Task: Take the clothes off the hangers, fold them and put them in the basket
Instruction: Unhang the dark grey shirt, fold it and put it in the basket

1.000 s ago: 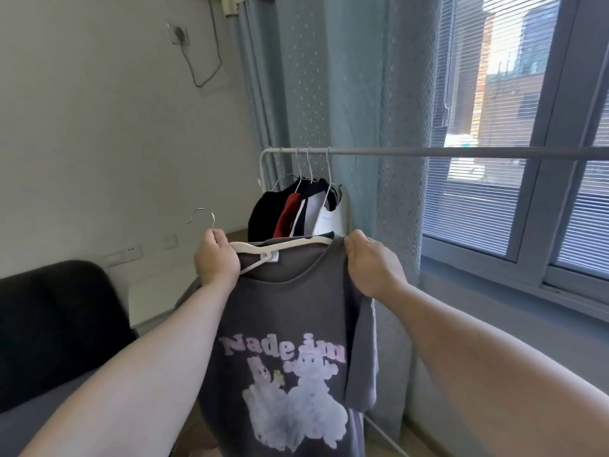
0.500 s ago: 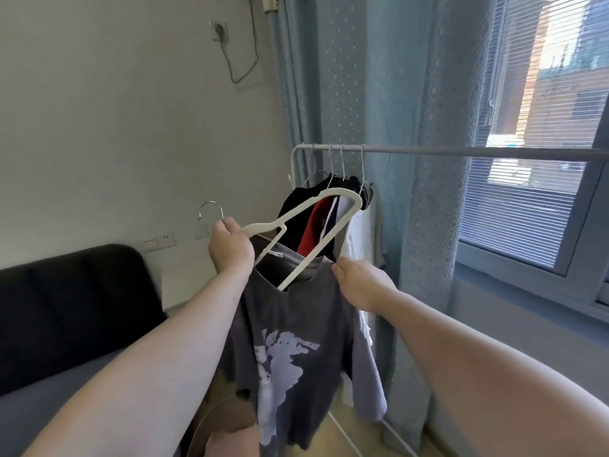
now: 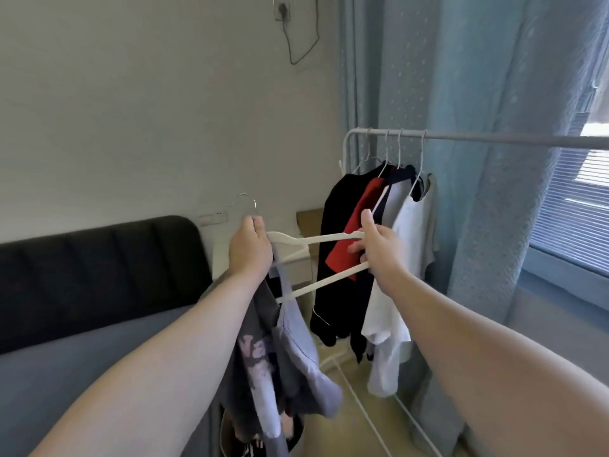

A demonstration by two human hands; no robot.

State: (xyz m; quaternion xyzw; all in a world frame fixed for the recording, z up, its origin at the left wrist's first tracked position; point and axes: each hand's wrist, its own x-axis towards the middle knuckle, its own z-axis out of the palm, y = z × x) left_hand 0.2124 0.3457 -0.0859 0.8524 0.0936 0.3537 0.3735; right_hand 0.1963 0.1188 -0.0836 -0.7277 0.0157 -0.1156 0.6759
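My left hand [image 3: 250, 250] grips the neck of a white hanger [image 3: 318, 239] just below its metal hook, along with the collar of a grey printed T-shirt [image 3: 263, 354]. The shirt hangs bunched below that hand, nearly off the hanger. My right hand [image 3: 379, 250] holds the hanger's far end, fingers curled round its arm and lower bar. Behind, several garments hang on a white clothes rack [image 3: 514, 140]: black [image 3: 333, 232], red [image 3: 362, 212] and white [image 3: 403, 258]. A dark round rim at the bottom edge [image 3: 230, 437], partly hidden by the shirt, may be the basket.
A dark sofa [image 3: 99, 258] with a grey seat fills the left. A white side table [image 3: 296, 268] stands against the wall behind the hanger. Blue curtains [image 3: 478, 94] and a window [image 3: 573, 206] are on the right. The rack's floor bar [image 3: 362, 410] crosses the floor.
The shirt has slid off the hanger's right arm and now hangs bunched under my left hand. My right hand moved from the shirt's shoulder to the hanger's far end. The view swung left.
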